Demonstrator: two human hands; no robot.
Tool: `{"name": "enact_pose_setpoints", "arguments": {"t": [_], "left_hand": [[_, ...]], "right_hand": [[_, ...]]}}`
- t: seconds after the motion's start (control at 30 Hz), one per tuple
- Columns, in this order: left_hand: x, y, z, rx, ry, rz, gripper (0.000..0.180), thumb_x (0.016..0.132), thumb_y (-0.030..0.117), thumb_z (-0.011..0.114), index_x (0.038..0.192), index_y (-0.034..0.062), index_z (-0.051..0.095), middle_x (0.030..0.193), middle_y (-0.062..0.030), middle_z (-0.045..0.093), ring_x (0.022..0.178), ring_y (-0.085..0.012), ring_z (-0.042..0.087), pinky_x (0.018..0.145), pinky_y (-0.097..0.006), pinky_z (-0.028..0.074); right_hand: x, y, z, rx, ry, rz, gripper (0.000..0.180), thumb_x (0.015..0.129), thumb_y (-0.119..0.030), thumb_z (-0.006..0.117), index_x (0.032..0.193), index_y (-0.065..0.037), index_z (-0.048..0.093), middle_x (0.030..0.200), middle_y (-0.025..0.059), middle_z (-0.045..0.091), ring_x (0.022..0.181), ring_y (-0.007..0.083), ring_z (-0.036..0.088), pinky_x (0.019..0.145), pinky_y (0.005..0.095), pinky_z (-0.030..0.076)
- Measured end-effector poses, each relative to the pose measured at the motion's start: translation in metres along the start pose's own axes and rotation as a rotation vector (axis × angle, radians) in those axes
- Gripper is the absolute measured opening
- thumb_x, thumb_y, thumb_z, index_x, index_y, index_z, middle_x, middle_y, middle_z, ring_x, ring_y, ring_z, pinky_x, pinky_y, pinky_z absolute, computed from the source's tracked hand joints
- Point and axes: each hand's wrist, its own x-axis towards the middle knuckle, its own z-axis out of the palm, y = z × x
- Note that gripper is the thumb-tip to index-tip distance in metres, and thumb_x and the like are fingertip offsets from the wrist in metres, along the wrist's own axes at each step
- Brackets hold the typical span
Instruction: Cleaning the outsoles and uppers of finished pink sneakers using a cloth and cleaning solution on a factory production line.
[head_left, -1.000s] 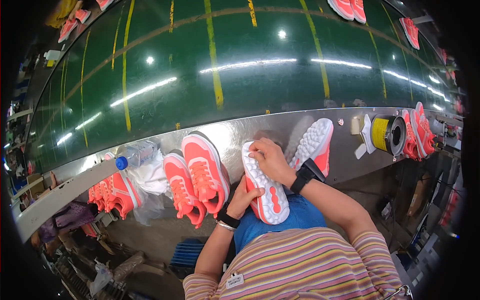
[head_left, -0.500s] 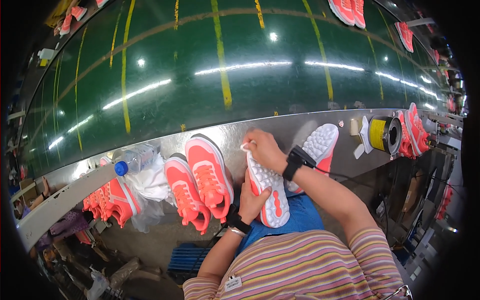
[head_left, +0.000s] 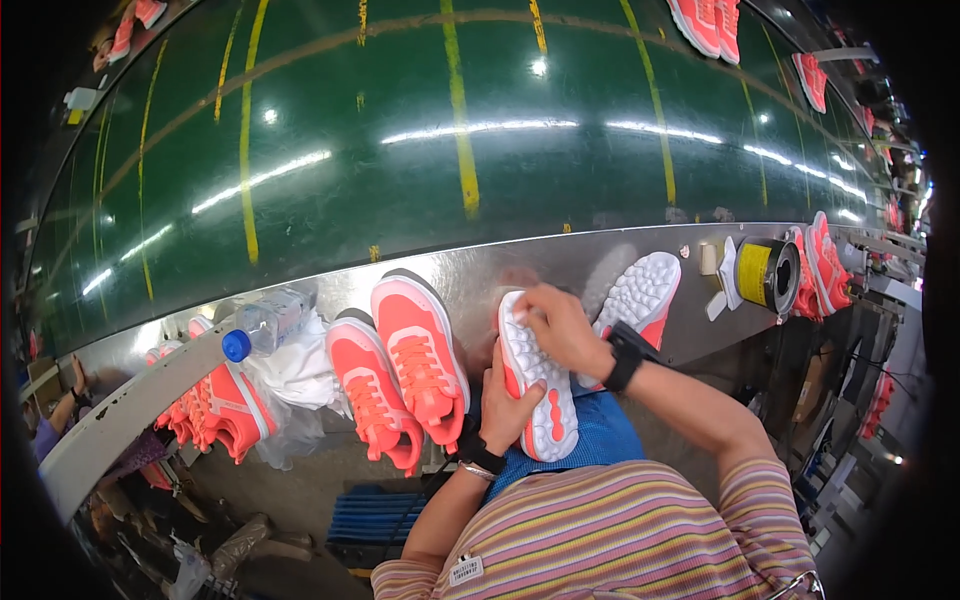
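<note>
– Green conveyor belt (head_left: 320, 200), crossed by yellow stripes, is seen beyond the steel tabletop (head_left: 470, 285)! And where is the coral sneaker (head_left: 563, 390) being kept?

– Held sole-up at the tabletop's near edge! Its side is gripped by the left hand (head_left: 502, 405), thumb laid along the white sole.

– And the right hand (head_left: 562, 328)?

– Held over the sole's far end, fingers curled; whether anything is pinched there cannot be told!

– What is set around it?

– Another sneaker (head_left: 642, 288), bumpy sole showing, to the right, then a yellow-labelled tin (head_left: 755, 272); to the left, paired sneakers (head_left: 412, 335) and a blue-capped bottle (head_left: 270, 322)!
</note>
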Motion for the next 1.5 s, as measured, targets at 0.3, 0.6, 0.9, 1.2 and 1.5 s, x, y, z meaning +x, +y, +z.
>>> {"name": "enact_pose_setpoints", "arguments": {"t": [0.3, 0.6, 0.9, 1.2, 1.5], "left_hand": [[0.000, -0.010, 0.003, -0.058, 0.014, -0.014, 0.083, 0.068, 0.016, 0.067, 0.138, 0.0010, 0.024, 0.113, -0.0217, 0.050, 0.103, -0.0322, 0.049, 0.090, -0.039, 0.040], [0.003, 0.011, 0.003, -0.284, -0.034, -0.070, 0.071, 0.072, 0.009, 0.060, 0.135, -0.0006, 0.029, 0.123, -0.0164, 0.048, 0.112, -0.0227, 0.048, 0.095, -0.033, 0.038], [0.000, 0.014, -0.002, -0.554, -0.090, -0.161, 0.062, 0.076, 0.008, 0.054, 0.134, 0.0001, 0.032, 0.121, -0.0107, 0.050, 0.108, -0.0160, 0.049, 0.092, -0.029, 0.039], [-0.001, 0.012, -0.004, -0.569, -0.101, -0.206, 0.059, 0.077, 0.008, 0.052, 0.132, 0.0000, 0.033, 0.120, -0.0109, 0.049, 0.106, -0.0172, 0.049, 0.091, -0.029, 0.040], [0.009, 0.029, -0.005, -0.636, -0.106, -0.206, 0.055, 0.079, 0.009, 0.048, 0.131, -0.0015, 0.034, 0.121, -0.0123, 0.050, 0.107, -0.0197, 0.051, 0.091, -0.030, 0.041]], "right_hand": [[0.004, 0.013, -0.002, -0.059, -0.007, 0.004, 0.008, 0.077, -0.002, 0.055, 0.084, -0.003, 0.057, 0.080, 0.0165, 0.054, 0.078, 0.0372, 0.053, 0.068, 0.0436, 0.042], [0.020, 0.020, -0.012, -0.174, -0.017, -0.035, 0.005, 0.076, -0.001, 0.054, 0.081, -0.003, 0.054, 0.080, 0.0144, 0.053, 0.081, 0.0349, 0.053, 0.071, 0.0430, 0.041], [-0.058, -0.002, -0.016, -0.095, -0.088, -0.090, 0.007, 0.077, -0.002, 0.053, 0.084, -0.004, 0.054, 0.079, 0.0149, 0.052, 0.080, 0.0349, 0.052, 0.069, 0.0424, 0.041], [-0.042, 0.014, -0.009, -0.123, -0.004, -0.179, 0.007, 0.078, -0.004, 0.053, 0.085, -0.004, 0.055, 0.083, 0.0151, 0.051, 0.084, 0.0333, 0.050, 0.071, 0.0407, 0.040], [-0.036, 0.015, -0.026, -0.059, 0.065, -0.082, 0.008, 0.078, -0.002, 0.051, 0.085, -0.003, 0.055, 0.079, 0.0148, 0.051, 0.078, 0.0341, 0.051, 0.067, 0.0396, 0.041]]}}
